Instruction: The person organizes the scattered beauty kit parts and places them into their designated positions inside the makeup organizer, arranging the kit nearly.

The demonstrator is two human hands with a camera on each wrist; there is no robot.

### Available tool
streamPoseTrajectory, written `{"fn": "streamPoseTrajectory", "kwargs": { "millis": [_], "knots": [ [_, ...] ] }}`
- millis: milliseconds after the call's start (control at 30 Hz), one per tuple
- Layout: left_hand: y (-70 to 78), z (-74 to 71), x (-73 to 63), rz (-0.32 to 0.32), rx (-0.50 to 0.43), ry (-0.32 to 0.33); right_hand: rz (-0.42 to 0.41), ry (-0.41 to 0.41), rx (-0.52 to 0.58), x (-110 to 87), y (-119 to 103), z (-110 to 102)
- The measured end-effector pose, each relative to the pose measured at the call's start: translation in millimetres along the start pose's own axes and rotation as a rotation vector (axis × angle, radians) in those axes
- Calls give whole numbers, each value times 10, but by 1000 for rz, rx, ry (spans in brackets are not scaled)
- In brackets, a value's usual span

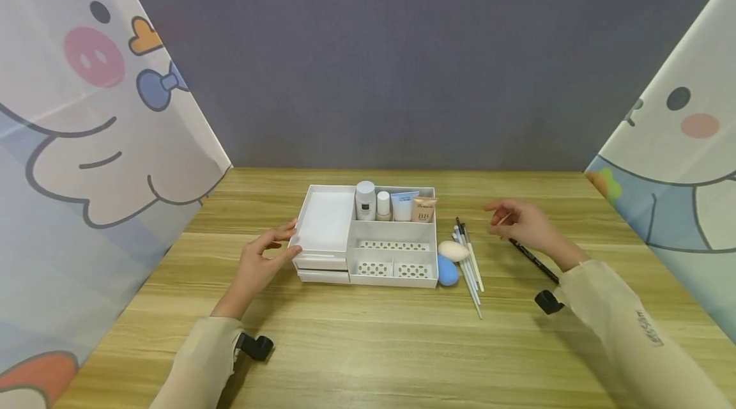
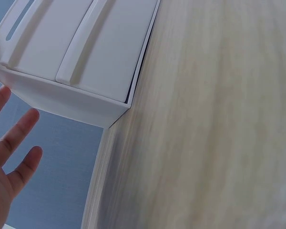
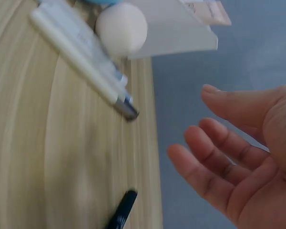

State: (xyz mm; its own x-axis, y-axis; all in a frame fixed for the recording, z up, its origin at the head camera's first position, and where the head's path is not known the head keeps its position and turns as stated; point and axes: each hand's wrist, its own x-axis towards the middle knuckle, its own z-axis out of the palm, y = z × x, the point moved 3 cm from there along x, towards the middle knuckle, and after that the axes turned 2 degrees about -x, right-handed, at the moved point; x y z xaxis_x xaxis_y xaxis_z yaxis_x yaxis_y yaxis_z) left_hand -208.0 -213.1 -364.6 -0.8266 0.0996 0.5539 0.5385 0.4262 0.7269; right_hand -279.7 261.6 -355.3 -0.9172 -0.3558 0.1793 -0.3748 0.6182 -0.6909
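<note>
A white desk organizer stands on the table. At its left side my left hand touches the edge with straight, spread fingers; the left wrist view shows the drawer fronts beside it. My right hand hangs above the table, fingers loosely bent and holding nothing. Just below that hand lies a black pen, partly hidden. Between it and the organizer are several makeup brushes, a cream makeup sponge and a blue makeup sponge.
In the organizer's back compartment stand a white bottle, a smaller white-capped bottle, a light blue tube and a beige BB tube. A grey panel rises behind the wooden table; printed sheets flank it.
</note>
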Motion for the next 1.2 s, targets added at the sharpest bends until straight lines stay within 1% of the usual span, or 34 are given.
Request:
{"fn": "streamPoseTrajectory", "kwargs": {
  "millis": [100,167,367,567,633,733,933,1100,1200],
  "knots": [
    [-5,1,-3,8,-4,2,10,-51,0,-58,78,-36],
    [-9,2,-2,9,-1,2,13,-66,3,-99,143,-61],
    [-12,2,-2,6,4,3,46,-65,-30,-209,335,-155],
    [-8,-1,1,18,-3,6,52,-84,-49,-317,459,-227],
    [-10,-2,0,19,-6,4,59,-96,-44,-357,492,-243],
    [-15,-1,-4,15,-8,0,90,-117,-9,-416,540,-261],
    [-24,-2,-7,14,-7,-2,172,-180,42,-524,604,-283],
    [-22,0,-2,18,-17,4,212,-215,35,-604,625,-296],
    [-13,0,2,17,-22,7,216,-224,19,-644,644,-302]
  ]
}}
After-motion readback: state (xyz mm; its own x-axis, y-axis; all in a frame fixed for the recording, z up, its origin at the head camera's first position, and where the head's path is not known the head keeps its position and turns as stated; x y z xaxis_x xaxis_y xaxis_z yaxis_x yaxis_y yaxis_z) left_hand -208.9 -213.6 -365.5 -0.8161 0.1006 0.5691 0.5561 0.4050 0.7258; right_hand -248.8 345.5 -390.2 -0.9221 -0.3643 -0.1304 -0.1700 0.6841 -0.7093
